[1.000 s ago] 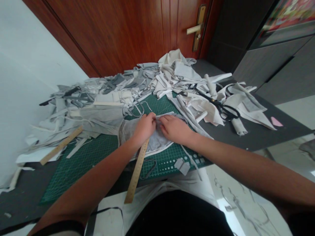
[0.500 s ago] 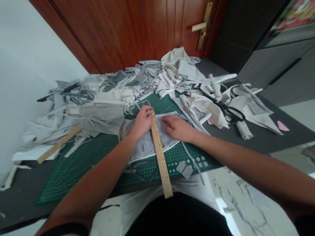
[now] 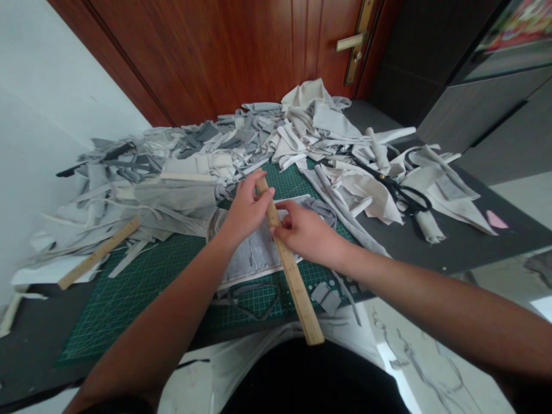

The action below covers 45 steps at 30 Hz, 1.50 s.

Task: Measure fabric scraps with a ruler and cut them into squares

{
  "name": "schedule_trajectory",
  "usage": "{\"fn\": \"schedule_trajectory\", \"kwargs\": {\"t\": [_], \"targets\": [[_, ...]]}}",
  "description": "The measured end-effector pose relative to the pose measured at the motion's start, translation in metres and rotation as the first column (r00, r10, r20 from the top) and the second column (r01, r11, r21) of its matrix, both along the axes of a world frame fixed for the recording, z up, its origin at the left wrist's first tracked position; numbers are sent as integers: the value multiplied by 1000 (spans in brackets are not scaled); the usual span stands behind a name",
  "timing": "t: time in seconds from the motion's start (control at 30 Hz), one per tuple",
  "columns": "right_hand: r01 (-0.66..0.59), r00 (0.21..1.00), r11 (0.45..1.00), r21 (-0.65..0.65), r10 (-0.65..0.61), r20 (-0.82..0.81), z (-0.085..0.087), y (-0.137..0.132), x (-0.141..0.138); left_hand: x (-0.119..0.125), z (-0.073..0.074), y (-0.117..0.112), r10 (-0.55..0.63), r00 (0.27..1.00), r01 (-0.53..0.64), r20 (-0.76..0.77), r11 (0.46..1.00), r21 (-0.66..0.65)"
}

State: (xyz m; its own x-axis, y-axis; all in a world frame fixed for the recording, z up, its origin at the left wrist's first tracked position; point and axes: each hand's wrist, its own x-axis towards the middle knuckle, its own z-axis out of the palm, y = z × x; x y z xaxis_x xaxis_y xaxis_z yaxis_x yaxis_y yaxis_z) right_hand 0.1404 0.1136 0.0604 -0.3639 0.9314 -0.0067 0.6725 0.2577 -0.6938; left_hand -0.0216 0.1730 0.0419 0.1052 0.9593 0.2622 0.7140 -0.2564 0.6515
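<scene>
A long wooden ruler [image 3: 293, 276] lies slanted across a grey piece of fabric [image 3: 254, 256] on the green cutting mat [image 3: 142, 287]. My left hand [image 3: 244, 213] grips the ruler's far end with curled fingers. My right hand [image 3: 302, 233] pinches the ruler a little lower, from its right side. The ruler's near end sticks out past the table's front edge. The grey fabric has a pale border and lies flat under both hands.
A large heap of grey and cream fabric scraps [image 3: 267, 144] covers the back of the dark table [image 3: 457, 241]. Black scissors [image 3: 403, 195] lie among scraps at right. A second wooden ruler [image 3: 99, 253] lies at left. A wooden door [image 3: 241, 52] stands behind.
The ruler has swung from my left side across the fabric to slant down right. My right hand came off the fabric and took hold of the ruler.
</scene>
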Motion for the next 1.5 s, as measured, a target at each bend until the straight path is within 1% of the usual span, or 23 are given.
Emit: {"fn": "schedule_trajectory", "kwargs": {"t": [0.03, 0.07, 0.13, 0.2, 0.23, 0.33, 0.4, 0.47, 0.57, 0.67, 0.73, 0.8, 0.9, 0.97, 1.0, 1.07, 1.1, 1.17, 1.23, 1.33, 1.4, 1.47, 1.5], "targets": [[25, 1000, 999, -25, -25, 6, -3, 2, 0, 0, -2, -3, -35, 997, 37, -70, 999, 18], [53, 997, 997, -47, -51, 51, -7, 4, 0, 0, -6, -6, -80, 986, 81, -143, 997, 1], [89, 978, 994, -59, -77, 192, -16, 6, -1, 1, -17, -12, -197, 944, 178, -266, 980, -93], [92, 950, 995, -35, -77, 303, -22, 6, -3, 3, -26, -16, -295, 896, 252, -332, 953, -167], [86, 938, 996, -21, -73, 340, -24, 6, -4, 3, -29, -18, -321, 879, 274, -352, 945, -178], [45, 911, 999, 4, -43, 411, -21, 0, -1, 3, -30, -21, -330, 854, 277, -404, 943, -185], [-11, 914, 999, 41, -6, 405, -18, -7, 6, 1, -27, -22, -363, 817, 283, -449, 929, -237], [-68, 922, 991, 117, 18, 386, -18, -18, 19, -1, -24, -22, -422, 772, 307, -476, 903, -302], [-133, 905, 965, 225, 26, 424, -28, -36, 41, -4, -23, -21, -483, 726, 346, -489, 871, -348], [-135, 886, 956, 261, -2, 464, -44, -52, 52, -5, -24, -20, -477, 721, 341, -502, 876, -341], [-117, 885, 959, 258, -17, 464, -50, -58, 54, -4, -25, -20, -464, 723, 334, -512, 883, -328], [-110, 895, 958, 266, -21, 445, -46, -62, 58, -3, -25, -20, -462, 717, 345, -523, 886, -310], [-53, 930, 923, 381, -93, 356, -22, -63, 83, -4, -24, -20, -480, 704, 372, -523, 877, -304], [72, 932, 874, 480, -230, 279, -5, -65, 117, -7, -24, -18, -507, 685, 383, -522, 861, -333], [155, 914, 846, 510, -319, 252, 0, -65, 136, -9, -25, -16, -524, 671, 388, -525, 851, -353], [317, 834, 789, 526, -496, 242, 0, -68, 175, -12, -26, -12, -552, 642, 400, -531, 833, -383], [347, 813, 787, 510, -523, 255, -5, -69, 192, -13, -27, -10, -562, 633, 404, -533, 827, -392], [327, 827, 816, 476, -491, 274, -25, -70, 215, -14, -28, -8, -563, 630, 404, -535, 826, -393], [291, 827, 832, 473, -467, 313, -49, -69, 225, -15, -29, -8, -554, 635, 405, -538, 832, -379], [314, 775, 806, 501, -523, 356, -81, -66, 231, -15, -28, -10, -547, 641, 409, -539, 837, -363], [321, 780, 797, 512, -529, 334, -93, -65, 238, -14, -25, -12, -555, 637, 408, -534, 831, -377], [329, 785, 777, 538, -541, 302, -98, -63, 246, -13, -22, -13, -562, 635, 390, -530, 826, -407], [350, 768, 753, 557, -571, 289, -98, -62, 250, -12, -21, -14, -563, 636, 380, -528, 824, -421]]}}
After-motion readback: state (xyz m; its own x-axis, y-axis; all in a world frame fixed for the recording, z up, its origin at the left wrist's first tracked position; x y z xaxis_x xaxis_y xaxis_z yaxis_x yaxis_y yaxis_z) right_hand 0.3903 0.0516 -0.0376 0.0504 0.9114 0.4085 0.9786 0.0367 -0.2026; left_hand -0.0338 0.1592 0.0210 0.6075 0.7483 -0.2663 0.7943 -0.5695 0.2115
